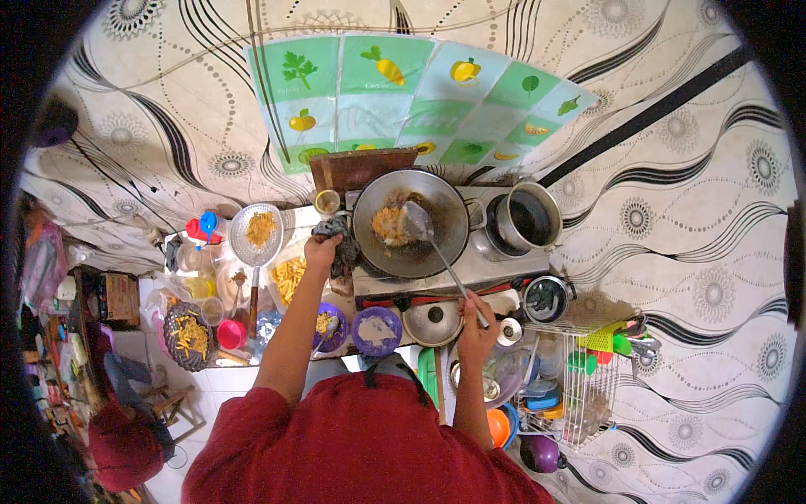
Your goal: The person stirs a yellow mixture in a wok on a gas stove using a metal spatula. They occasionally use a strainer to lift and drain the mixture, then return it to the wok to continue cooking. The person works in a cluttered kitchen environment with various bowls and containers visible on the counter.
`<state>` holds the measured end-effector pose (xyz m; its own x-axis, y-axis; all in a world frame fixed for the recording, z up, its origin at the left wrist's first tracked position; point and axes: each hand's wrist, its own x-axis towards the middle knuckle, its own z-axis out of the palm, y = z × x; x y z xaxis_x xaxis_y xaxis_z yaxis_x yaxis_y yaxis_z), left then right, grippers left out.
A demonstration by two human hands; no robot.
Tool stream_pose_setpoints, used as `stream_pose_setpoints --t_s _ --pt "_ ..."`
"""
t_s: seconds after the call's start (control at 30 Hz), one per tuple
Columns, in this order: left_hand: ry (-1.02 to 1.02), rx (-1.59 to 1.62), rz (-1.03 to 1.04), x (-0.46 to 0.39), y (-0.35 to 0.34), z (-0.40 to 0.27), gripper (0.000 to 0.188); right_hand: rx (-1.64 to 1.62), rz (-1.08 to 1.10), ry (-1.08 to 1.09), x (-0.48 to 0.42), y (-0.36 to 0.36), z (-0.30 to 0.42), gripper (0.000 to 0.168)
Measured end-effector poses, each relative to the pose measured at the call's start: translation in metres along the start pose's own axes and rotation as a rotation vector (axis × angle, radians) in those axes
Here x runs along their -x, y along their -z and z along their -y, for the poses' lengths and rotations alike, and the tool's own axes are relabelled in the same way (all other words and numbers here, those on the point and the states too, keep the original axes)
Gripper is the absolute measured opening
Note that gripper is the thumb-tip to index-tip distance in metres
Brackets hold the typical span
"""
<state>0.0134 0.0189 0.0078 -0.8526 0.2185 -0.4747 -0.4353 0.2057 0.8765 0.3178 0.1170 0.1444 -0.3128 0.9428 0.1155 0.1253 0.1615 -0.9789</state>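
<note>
A wok (441, 252) sits on the left side of a gas stove (390, 286), with orange-brown food (385, 225) inside. My right hand (476, 324) grips the handle of a metal spatula (417, 222), whose blade rests in the wok at the food. With a dark cloth (345, 249) bunched in it, my left hand (322, 251) is at the wok's left edge; the wok's left handle is hidden there. Below the stove front are a metal lid (433, 324) and a purple bowl of white powder (376, 331). Another purple bowl (340, 331) holds yellowish food and a spoon.
A saucepan (529, 218) stands on the right burner. Leftward lie a strainer (257, 234) with fried bits, a container of yellow strips (289, 280) and a dark basket (189, 337). A wire rack (582, 390) stands right. A person (123, 447) is at far left.
</note>
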Motion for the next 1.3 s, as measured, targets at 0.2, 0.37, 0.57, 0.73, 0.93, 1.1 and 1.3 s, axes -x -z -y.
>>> stream_pose_setpoints --t_s 0.2,0.37,0.57,0.73,0.93,1.1,1.3 --pt "-0.060 -0.067 -0.048 -0.034 0.004 0.042 0.033 -0.043 0.042 0.014 0.011 -0.033 -0.004 0.017" --pt "-0.095 -0.062 -0.086 -0.035 0.005 0.048 0.034 0.043 0.074 0.042 0.018 -0.039 -0.031 0.018" --pt "-0.038 -0.050 -0.081 -0.011 0.003 0.018 0.024 0.117 0.038 0.114 0.013 -0.037 -0.017 0.017" --pt "-0.029 0.030 -0.028 -0.001 0.001 0.012 0.024 -0.070 0.010 -0.070 0.011 -0.033 0.013 0.018" --pt "0.033 0.029 -0.031 0.006 0.001 0.002 0.025 -0.070 0.067 -0.122 0.010 -0.001 0.021 0.021" --pt "0.013 -0.010 0.011 -0.003 0.006 0.004 0.026 -0.113 -0.022 -0.231 0.011 0.011 0.006 0.022" --pt "-0.002 0.029 0.030 -0.028 0.013 0.025 0.026 -0.135 -0.106 -0.133 0.012 -0.005 -0.004 0.023"
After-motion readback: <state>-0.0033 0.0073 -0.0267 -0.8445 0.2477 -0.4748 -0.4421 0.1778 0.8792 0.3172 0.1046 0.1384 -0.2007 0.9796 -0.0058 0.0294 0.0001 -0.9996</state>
